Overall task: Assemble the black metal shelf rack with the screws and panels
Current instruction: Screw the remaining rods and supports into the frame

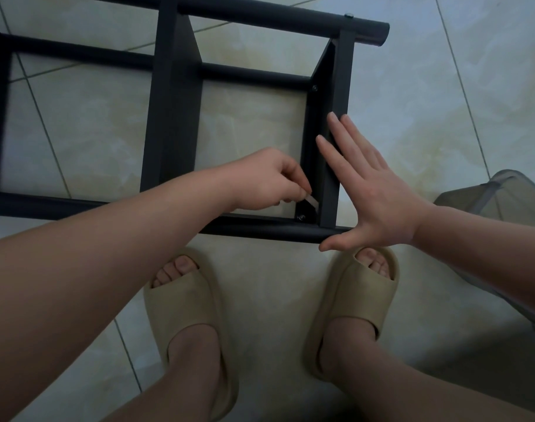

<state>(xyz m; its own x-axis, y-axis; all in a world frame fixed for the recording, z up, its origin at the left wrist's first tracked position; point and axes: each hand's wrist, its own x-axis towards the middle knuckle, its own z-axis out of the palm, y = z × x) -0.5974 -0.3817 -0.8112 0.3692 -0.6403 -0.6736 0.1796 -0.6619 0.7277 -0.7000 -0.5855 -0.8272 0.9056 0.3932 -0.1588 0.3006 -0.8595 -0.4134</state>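
Observation:
The black metal shelf rack [175, 117] lies on its side on the tiled floor, its round tubes running left to right and flat panels crossing between them. My left hand [266, 178] pinches a small light-coloured tool [312, 201] just above a screw [301, 217] in the rack's near right corner. My right hand [372, 190] lies flat with straight fingers against the rightmost panel [336, 95], its thumb by the end of the near tube [260, 231]. Another screw [314, 87] sits at the panel's far inner corner.
My two feet in beige slippers [187, 303] stand right in front of the near tube. A grey translucent plastic object [509, 196] sits on the floor at the right edge. Pale tiles [442, 102] lie bare to the right of the rack.

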